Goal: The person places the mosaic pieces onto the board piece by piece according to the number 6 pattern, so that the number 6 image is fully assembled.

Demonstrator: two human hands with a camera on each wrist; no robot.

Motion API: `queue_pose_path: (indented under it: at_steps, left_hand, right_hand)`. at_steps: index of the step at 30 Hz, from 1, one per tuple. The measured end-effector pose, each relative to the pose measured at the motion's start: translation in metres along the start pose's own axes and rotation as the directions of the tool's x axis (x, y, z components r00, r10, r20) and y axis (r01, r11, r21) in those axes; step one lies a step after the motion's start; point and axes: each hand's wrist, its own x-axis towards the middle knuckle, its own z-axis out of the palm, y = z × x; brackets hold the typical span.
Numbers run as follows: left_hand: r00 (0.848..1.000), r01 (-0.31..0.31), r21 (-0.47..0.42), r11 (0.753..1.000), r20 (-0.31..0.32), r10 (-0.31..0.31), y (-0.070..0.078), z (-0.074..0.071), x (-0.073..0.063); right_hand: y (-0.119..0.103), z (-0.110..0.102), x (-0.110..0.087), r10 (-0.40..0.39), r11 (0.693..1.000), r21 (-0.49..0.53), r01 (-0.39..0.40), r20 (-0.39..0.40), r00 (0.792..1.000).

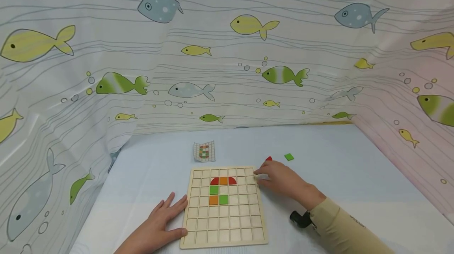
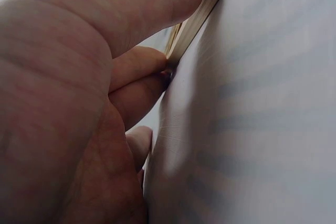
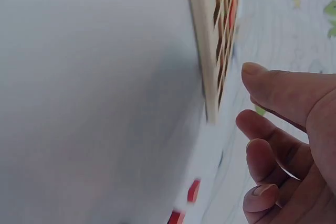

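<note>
A wooden grid board [image 1: 227, 245] lies on the table. In its upper cells sit two red quarter-round pieces [image 1: 232, 181], two orange squares [image 1: 213, 200] and two green squares [image 1: 223, 199]. My left hand [image 1: 159, 222] rests against the board's left edge, fingers spread; in the left wrist view the thumb [image 2: 152, 9] touches its side. By the top right corner hovers my right hand [image 1: 283, 179], thumb and forefinger apart with nothing between them in the right wrist view. Just beyond it, a red piece [image 1: 269, 158] is partly hidden by the fingers.
A green square [image 1: 289, 157] lies on the table past the right hand. Behind the board is a small card [image 1: 204, 151] printed with a coloured grid pattern. A black object [image 1: 300, 219] sits by the right cuff. Fish-patterned cloth [image 1: 227, 76] encloses the table's back and sides.
</note>
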Motion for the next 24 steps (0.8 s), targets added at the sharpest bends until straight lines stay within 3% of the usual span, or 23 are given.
queue_pose_path:
  at_steps: [6, 12, 24]
  left_hand:
    - [1.000, -0.007, 0.007, 1.000, 0.004, 0.007, 0.000, -0.001, 0.001]
    - [1.000, -0.001, 0.005, 1.000, 0.007, 0.001, 0.001, -0.002, 0.001]
    - [1.000, 0.004, -0.003, 1.000, 0.004, -0.004, 0.002, -0.001, 0.001]
  right_hand:
    - [0.031, -0.012, -0.005, 0.102, 0.995, -0.008, -0.102, -0.019, 0.995]
    - [0.053, -0.020, -0.010, 0.145, 0.989, -0.037, -0.145, -0.015, 0.989]
    - [0.062, -0.011, -0.014, 0.187, 0.980, -0.068, -0.186, 0.013, 0.982]
